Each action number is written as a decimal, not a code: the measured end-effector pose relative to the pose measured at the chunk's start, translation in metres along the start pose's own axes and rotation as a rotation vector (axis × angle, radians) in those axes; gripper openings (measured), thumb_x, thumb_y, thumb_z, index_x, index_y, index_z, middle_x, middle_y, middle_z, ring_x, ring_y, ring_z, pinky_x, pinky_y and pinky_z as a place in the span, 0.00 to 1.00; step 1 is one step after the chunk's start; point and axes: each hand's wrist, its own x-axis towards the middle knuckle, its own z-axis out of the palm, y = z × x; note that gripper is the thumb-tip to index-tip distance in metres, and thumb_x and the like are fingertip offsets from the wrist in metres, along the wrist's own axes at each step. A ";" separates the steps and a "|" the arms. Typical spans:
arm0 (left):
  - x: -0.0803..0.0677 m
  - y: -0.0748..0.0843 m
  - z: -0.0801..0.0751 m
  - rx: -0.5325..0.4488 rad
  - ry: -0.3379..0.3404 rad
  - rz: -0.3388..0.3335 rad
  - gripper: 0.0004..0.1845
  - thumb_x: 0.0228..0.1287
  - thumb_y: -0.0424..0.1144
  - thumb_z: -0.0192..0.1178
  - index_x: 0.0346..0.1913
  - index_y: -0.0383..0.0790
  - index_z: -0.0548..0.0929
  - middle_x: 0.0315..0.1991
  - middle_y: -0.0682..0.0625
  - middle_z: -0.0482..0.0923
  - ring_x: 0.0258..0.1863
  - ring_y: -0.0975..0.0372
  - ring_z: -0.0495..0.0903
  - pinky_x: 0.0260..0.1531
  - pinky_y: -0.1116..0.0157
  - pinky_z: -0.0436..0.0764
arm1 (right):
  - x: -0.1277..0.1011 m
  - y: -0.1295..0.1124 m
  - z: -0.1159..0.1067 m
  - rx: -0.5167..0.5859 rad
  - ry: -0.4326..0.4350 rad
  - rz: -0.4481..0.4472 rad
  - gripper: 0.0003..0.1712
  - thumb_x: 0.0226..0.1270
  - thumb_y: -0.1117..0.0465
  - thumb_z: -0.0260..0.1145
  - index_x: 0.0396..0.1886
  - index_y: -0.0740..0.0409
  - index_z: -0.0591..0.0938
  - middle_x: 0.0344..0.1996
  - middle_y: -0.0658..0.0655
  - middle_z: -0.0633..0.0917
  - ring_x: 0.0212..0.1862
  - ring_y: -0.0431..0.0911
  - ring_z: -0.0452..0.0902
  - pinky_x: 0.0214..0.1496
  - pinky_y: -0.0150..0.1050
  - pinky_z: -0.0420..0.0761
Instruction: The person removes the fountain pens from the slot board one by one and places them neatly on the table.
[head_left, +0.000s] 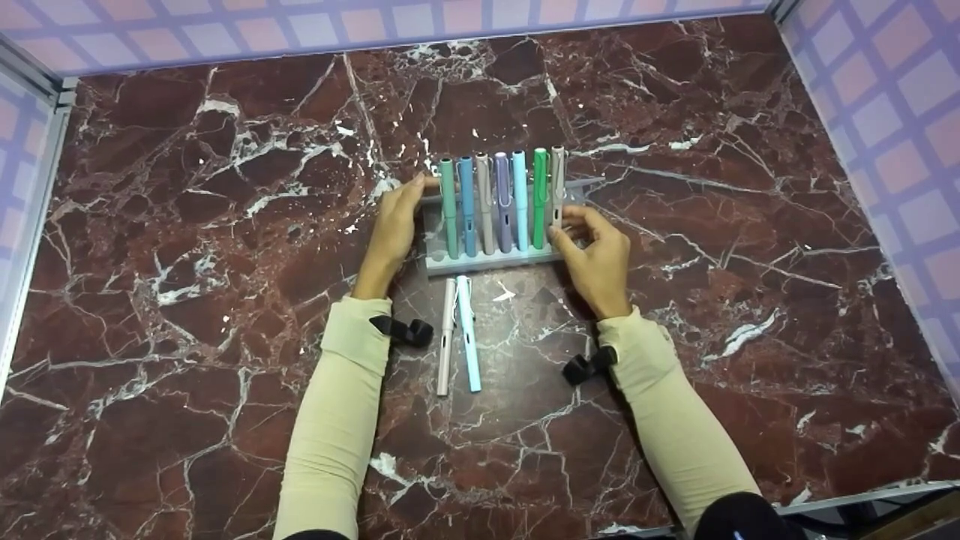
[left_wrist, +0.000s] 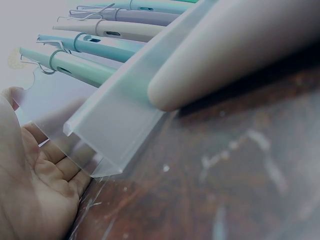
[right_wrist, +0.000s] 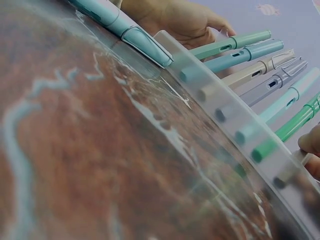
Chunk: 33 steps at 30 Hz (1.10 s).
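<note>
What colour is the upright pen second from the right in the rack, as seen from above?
Bright green; the pen shows best in the head view.

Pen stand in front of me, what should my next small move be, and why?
I'd probably ease the fingers of your right hand off the rightmost pen. Its lower end shows through the front of the pen stand, in line with its neighbours, so it looks seated, while a light blue pen and a greyish pen lie in front.

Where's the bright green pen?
In the head view, the bright green pen stands second from right in the clear holder, between a light-blue pen and a beige pen.
</note>
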 end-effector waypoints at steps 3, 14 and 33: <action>0.000 0.000 0.000 0.010 0.001 0.002 0.24 0.81 0.41 0.38 0.52 0.29 0.83 0.27 0.45 0.83 0.17 0.61 0.75 0.17 0.69 0.77 | 0.000 0.000 0.000 0.009 0.002 -0.006 0.13 0.59 0.69 0.74 0.44 0.68 0.85 0.34 0.61 0.89 0.30 0.39 0.79 0.34 0.28 0.79; -0.001 0.001 0.000 -0.011 0.014 -0.020 0.23 0.80 0.41 0.39 0.52 0.28 0.82 0.28 0.45 0.83 0.18 0.62 0.76 0.18 0.69 0.77 | -0.001 0.000 0.000 0.029 0.025 -0.012 0.13 0.58 0.69 0.75 0.43 0.67 0.85 0.33 0.61 0.89 0.30 0.40 0.80 0.34 0.28 0.79; 0.000 0.001 0.000 0.010 0.013 -0.024 0.24 0.81 0.41 0.39 0.52 0.29 0.83 0.30 0.48 0.85 0.21 0.62 0.78 0.22 0.69 0.79 | -0.001 0.003 -0.011 0.114 0.156 0.001 0.11 0.60 0.71 0.73 0.41 0.71 0.83 0.35 0.63 0.87 0.32 0.38 0.81 0.38 0.30 0.82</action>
